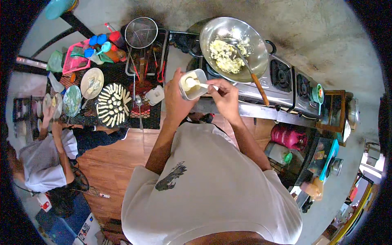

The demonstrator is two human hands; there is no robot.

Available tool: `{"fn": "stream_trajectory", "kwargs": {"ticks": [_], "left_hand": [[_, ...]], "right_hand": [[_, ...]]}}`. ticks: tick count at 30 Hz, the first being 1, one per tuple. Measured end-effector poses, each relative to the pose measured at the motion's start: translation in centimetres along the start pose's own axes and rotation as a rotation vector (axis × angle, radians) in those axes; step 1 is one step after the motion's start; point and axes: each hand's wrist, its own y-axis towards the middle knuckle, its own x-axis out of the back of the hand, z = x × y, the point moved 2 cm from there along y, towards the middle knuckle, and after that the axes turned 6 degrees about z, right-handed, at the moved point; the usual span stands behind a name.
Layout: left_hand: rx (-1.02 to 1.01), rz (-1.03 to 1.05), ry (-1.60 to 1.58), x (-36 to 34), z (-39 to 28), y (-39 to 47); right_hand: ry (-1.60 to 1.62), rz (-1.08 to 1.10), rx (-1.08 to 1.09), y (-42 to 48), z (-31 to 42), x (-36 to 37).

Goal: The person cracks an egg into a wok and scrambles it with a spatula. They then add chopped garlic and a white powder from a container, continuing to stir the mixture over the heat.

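My left hand [179, 99] holds a small clear plastic container [199, 76] tilted, with pale powder [190, 80] in it. Between the fingers of my right hand [226, 97] is the handle of a white plastic spoon [204, 85]; its bowl sits in the container, heaped with powder. Just beyond both hands, a large metal wok [259, 58] stands on the gas stove [257, 95]. Chopped pale food with yellow bits [226, 56] lies in the wok. A metal ladle with a wooden handle [260, 90] rests in it, the handle reaching over the rim toward me.
Left of me, a white lid [155, 95], a metal spoon [139, 101] and a plate of finger-shaped pieces [112, 105] lie on the dark counter. A wire strainer [141, 32] sits behind. Another person [46, 156] works at far left. A pink gas cylinder [288, 137] stands below the stove.
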Motion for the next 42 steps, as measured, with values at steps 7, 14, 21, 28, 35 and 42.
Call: {"fn": "stream_trajectory", "kwargs": {"ticks": [7, 14, 21, 28, 35, 42], "left_hand": [[0.073, -0.037, -0.115, -0.3, 1.2, 0.5], [0.197, -0.182, -0.065, -2.1, 7.4, 2.6], [0.309, -0.177, 0.114, -6.0, 14.1, 6.3], [0.201, -0.073, 0.115, -10.1, 19.8, 8.1], [0.198, -0.036, 0.066, -11.7, 20.3, 8.4], [0.21, 0.036, 0.031, -13.9, 27.5, 6.9]], "right_hand": [[0.1, -0.017, -0.112, -0.3, 0.0, 1.9], [0.135, -0.171, -0.094, -0.2, 0.9, 7.0], [0.054, -0.366, 0.01, 0.3, 1.2, 14.8], [-0.239, -0.394, 0.116, 3.6, 2.3, 18.5], [-0.507, -0.405, 0.171, 5.9, 4.4, 17.7], [-0.487, -0.351, 0.094, 6.4, 3.8, 17.8]]}}
